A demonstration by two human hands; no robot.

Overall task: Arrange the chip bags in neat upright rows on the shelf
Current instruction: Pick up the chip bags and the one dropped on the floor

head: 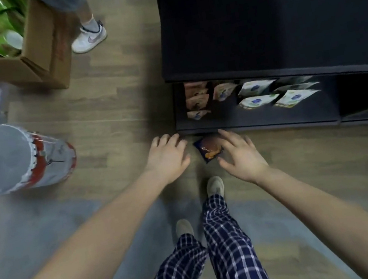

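wood-plank floor (111, 107) (greyer nearby) with cardboard box (46, 52).

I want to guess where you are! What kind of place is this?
Probably a shop or stockroom. A dark shelf unit holds rows of snack bags, and an open cardboard box of green packs stands on the wood floor, as if for restocking.

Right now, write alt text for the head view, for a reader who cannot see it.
The left hand and right hand, both open, reach down toward a dark blue chip bag lying on the wood floor before a low black shelf holding pale bags in rows.
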